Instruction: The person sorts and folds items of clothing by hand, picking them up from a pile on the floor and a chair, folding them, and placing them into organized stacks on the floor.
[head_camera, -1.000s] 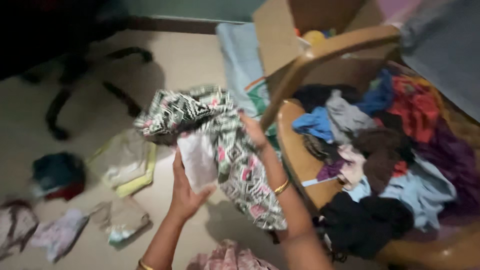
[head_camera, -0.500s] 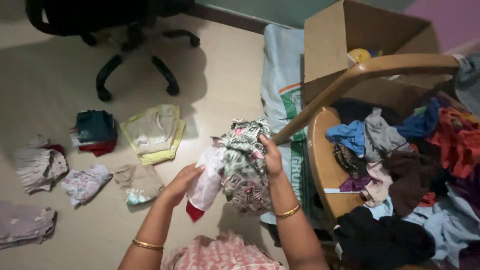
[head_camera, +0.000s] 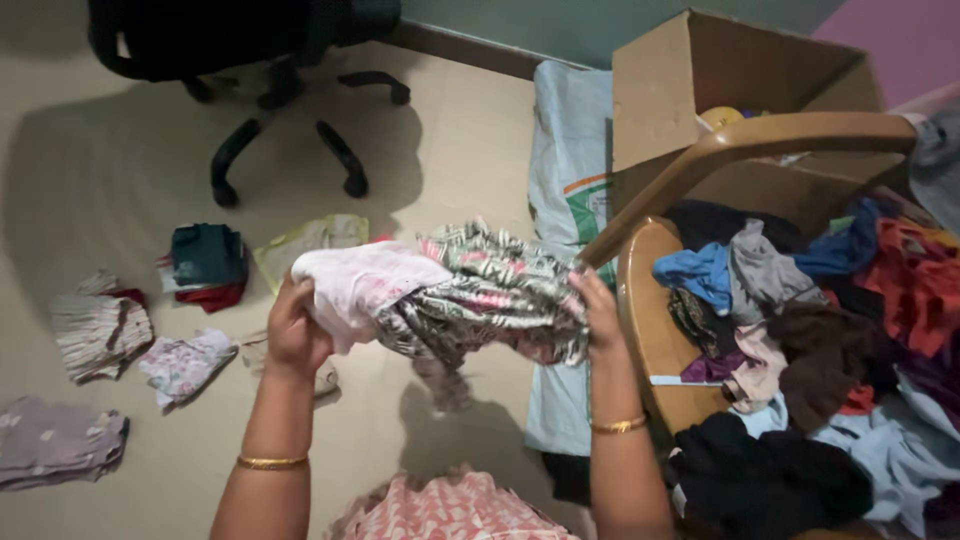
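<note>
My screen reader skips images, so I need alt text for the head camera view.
Two hands, left hand and right hand, hold a bunched black-and-white patterned cloth with a pale pink lining stretched between them above a beige floor. Small folded clothes piles lie at left; a wooden chair heaped with mixed clothes stands at right.

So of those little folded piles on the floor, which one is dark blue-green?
The dark teal pile with a red piece showing beneath it, lying below the office chair. The other piles are pale: yellowish, striped, flowery, and greyish-pink.
</note>
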